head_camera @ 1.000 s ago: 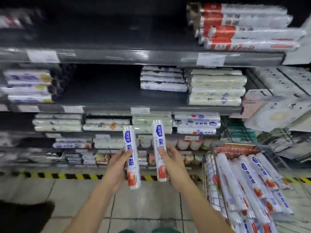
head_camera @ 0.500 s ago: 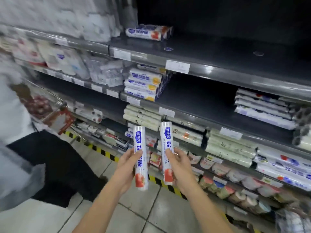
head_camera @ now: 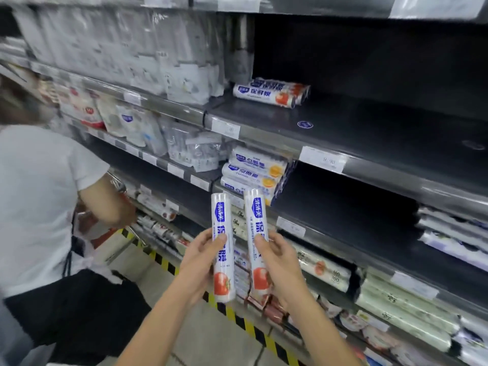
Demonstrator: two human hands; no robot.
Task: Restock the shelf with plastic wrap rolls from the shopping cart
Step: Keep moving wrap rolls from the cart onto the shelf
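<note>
I hold two white plastic wrap rolls upright, each with a blue label and a red tomato picture. My left hand grips the left roll around its middle. My right hand grips the right roll the same way. Both rolls hang in front of the lower shelves. Higher up, a dark shelf carries a few matching rolls lying flat at its left end; most of that shelf is bare. The shopping cart is out of view.
A person in a white shirt bends toward the shelves on my left. A stack of yellow-marked rolls lies on the shelf below. Lower shelves hold more wrapped rolls. Black-and-yellow tape runs along the floor.
My view has swung left and up, away from the cart; the dark shelf with matching rolls is closer and a person has come into view. Both hands still hold their rolls.
</note>
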